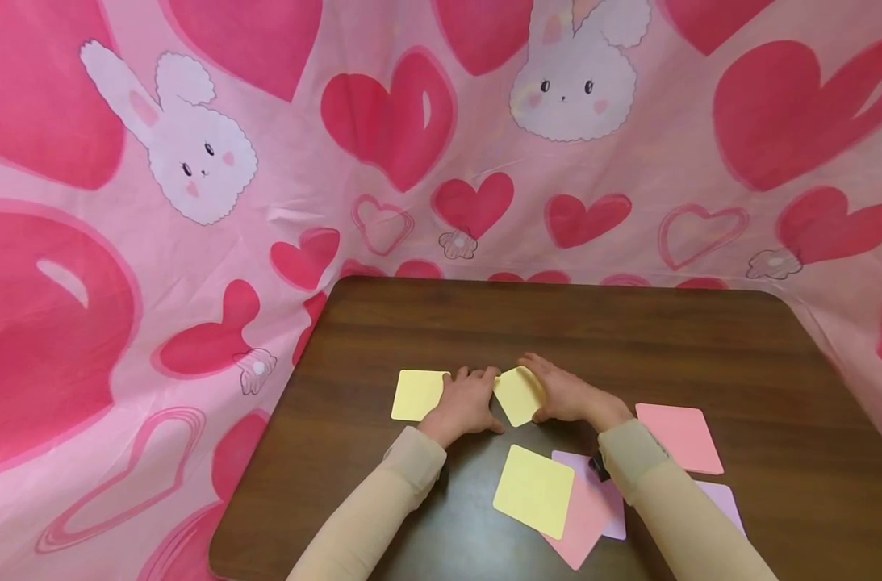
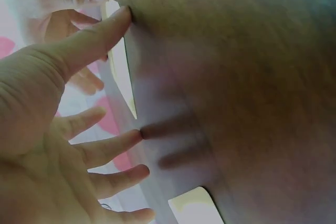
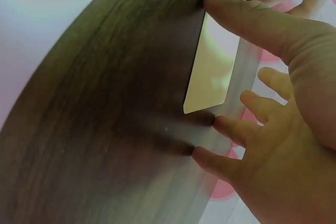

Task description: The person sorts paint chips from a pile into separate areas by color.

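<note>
A square yellow card [image 1: 516,399] lies on the brown table between the two hands, turned at an angle. My right hand [image 1: 566,394] is at its right side; in the right wrist view the thumb [image 3: 239,14] reaches over that card [image 3: 210,72], and the other fingers spread towards the tabletop. At the left side is my left hand [image 1: 467,405], fingers spread, its thumb [image 2: 100,32] near the card's edge [image 2: 123,72] in the left wrist view. Another yellow card [image 1: 415,395] lies just left of the left hand, partly covered by it.
Nearer the front, a yellow card [image 1: 533,492] overlaps a pink card [image 1: 580,520] and a purple card [image 1: 615,508]. Right of the right forearm lie another pink card [image 1: 680,438] and a partly hidden purple card [image 1: 724,504]. Pink heart-and-rabbit cloth [image 1: 411,210] hangs around the table [image 1: 571,315].
</note>
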Available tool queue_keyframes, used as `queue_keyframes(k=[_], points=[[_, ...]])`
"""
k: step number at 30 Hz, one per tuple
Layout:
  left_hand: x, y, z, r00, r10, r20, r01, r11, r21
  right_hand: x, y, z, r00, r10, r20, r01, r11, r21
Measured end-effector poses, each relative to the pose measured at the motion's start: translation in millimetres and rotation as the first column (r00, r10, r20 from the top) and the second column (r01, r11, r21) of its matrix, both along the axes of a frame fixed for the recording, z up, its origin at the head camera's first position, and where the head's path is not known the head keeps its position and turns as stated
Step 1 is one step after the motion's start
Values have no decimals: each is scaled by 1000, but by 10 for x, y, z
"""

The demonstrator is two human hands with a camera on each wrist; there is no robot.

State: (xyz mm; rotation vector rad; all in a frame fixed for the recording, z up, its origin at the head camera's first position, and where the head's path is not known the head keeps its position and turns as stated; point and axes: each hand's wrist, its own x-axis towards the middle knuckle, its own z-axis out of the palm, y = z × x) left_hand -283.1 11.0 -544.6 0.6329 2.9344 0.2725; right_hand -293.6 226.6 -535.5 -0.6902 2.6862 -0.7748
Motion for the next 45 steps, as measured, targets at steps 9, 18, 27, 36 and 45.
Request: queue_keyframes(k=[9, 18, 27, 36, 45], points=[[6, 74, 62, 999, -23, 30, 23, 999, 25, -3, -8, 28, 1000, -2, 10, 1, 996, 88], [-29, 91, 54, 998, -35, 48, 35, 999, 1, 48, -22, -26, 997, -53, -55, 60, 989, 132], [-86, 117, 1, 999, 22, 45, -22, 1000, 8, 99, -53, -81, 993, -52, -110, 67, 988, 136], [-87, 146, 16, 997, 43, 65, -46, 998, 43, 90, 22, -2, 997, -83, 2, 82, 985, 149], [-74, 178, 47, 998, 14, 61, -16, 999, 39, 88, 25, 27, 994, -111, -15, 112, 980, 165]])
